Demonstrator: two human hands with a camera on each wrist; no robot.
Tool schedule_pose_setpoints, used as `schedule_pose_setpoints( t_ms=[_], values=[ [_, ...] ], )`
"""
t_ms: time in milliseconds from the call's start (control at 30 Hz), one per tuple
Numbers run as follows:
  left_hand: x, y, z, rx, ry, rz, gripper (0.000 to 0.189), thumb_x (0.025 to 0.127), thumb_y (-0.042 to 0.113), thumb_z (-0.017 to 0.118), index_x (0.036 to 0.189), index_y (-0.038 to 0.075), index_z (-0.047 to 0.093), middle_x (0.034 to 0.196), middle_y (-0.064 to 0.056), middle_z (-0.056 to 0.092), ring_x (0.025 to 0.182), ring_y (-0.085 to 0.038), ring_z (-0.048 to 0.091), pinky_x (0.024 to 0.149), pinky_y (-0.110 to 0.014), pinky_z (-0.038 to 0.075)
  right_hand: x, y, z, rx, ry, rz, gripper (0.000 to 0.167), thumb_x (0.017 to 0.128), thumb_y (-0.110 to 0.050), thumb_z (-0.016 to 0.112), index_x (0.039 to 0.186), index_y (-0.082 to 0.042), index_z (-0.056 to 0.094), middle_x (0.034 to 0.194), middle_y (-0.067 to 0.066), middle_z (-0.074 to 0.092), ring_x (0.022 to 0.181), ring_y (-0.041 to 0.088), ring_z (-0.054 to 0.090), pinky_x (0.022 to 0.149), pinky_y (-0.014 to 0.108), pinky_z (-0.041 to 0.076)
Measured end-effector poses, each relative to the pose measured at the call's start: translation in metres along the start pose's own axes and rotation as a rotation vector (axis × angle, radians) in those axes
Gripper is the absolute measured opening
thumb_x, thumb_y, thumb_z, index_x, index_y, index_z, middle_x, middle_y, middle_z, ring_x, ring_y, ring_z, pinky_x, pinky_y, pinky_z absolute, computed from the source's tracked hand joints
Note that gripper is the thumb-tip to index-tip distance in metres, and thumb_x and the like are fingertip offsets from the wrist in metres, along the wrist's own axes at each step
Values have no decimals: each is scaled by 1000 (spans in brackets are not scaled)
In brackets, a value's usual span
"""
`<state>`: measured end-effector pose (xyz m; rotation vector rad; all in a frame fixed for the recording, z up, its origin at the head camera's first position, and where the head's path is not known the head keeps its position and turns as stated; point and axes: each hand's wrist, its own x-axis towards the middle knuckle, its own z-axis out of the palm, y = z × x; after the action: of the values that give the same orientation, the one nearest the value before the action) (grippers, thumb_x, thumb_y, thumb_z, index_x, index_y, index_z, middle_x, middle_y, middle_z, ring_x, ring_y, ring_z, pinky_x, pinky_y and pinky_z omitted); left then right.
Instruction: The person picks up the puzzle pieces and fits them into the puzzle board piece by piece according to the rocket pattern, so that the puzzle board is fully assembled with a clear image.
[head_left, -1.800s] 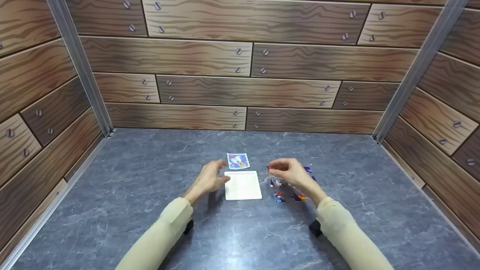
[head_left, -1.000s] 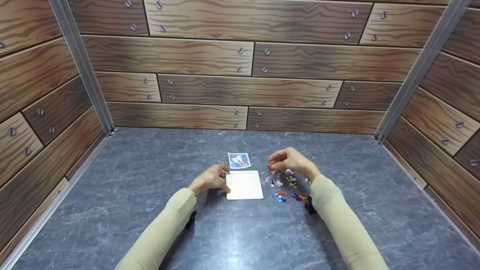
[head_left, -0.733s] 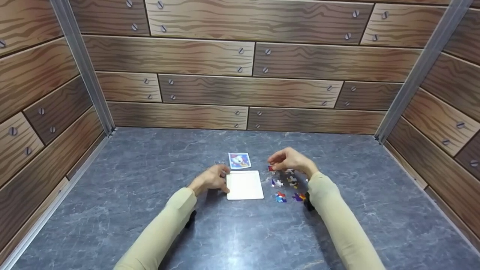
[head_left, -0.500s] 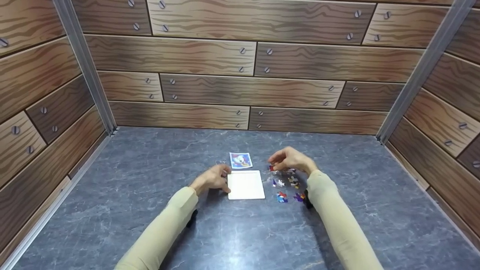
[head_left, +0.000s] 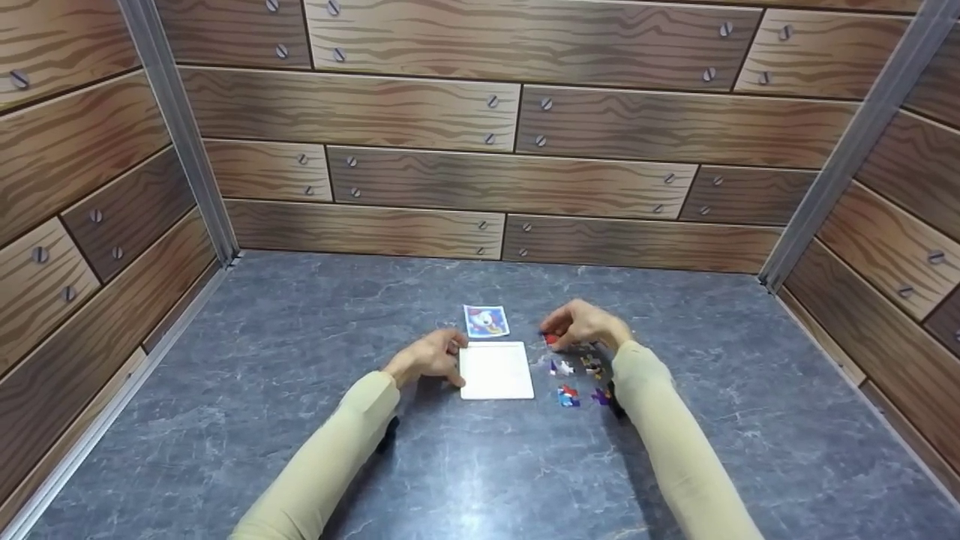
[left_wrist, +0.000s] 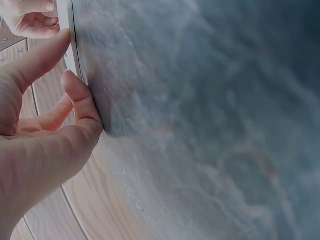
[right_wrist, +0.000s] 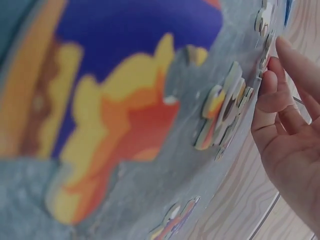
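Just right of the tray's (head_left: 496, 372) far right corner, a red jigsaw piece (head_left: 551, 340) is pinched by the right hand (head_left: 589, 325), fingers bent downward. The left hand (head_left: 427, 355), loosely arched, touches the tray's left edge. Flat, knobbed pieces (head_left: 568, 397) lie right of the white square tray; a picture card (head_left: 486, 321) lies beyond it, on marbled grey surface (head_left: 345, 307).

The tray (head_left: 496, 372) sat on the table (head_left: 525, 472), card (head_left: 486, 321) just behind it. Puzzle pieces (head_left: 568, 396) lay right of the tray, spread loosely. Left hand (head_left: 430, 355) was against the tray's left edge; right hand (head_left: 587, 325) was at the pieces' far end (one piece (head_left: 551, 340) in its grip). Back wall (head_left: 420, 180) stood behind everything, side walls (head_left: 112, 225) left and right.
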<state>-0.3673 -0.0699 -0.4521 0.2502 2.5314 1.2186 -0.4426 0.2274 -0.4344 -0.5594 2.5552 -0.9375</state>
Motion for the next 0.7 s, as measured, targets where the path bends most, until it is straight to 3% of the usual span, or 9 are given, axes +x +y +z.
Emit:
schedule_pose_setpoints(
  t_ms=[233, 500, 700],
  values=[
    [0, 1, -1, -27, -14, -24, 60, 71, -6, 80, 125, 5, 56, 123, -14, 55, 115, -25, 50, 104, -40, 42, 2, -2, 1, -25, -10, -17, 41, 75, 9, 74, 115, 7, 67, 96, 16, 70, 78, 10, 57, 65, 18, 47],
    [0, 1, -2, -2, -41, 0, 62, 72, -5, 80, 127, 4, 54, 123, -17, 53, 97, -23, 56, 77, -30, 54, 2, 1, 1, -37, -5, -49, 39, 74, 10, 74, 112, 7, 69, 96, 17, 71, 76, 9, 57, 66, 19, 47],
    [0, 1, -1, 24, -37, 12, 61, 72, -4, 81, 127, 4, 54, 121, -16, 53, 99, -22, 53, 83, -32, 52, 2, 2, 0, -36, -10, -61, 39, 74, 11, 74, 112, 6, 69, 94, 14, 71, 77, 9, 58, 67, 19, 48]
  ],
)
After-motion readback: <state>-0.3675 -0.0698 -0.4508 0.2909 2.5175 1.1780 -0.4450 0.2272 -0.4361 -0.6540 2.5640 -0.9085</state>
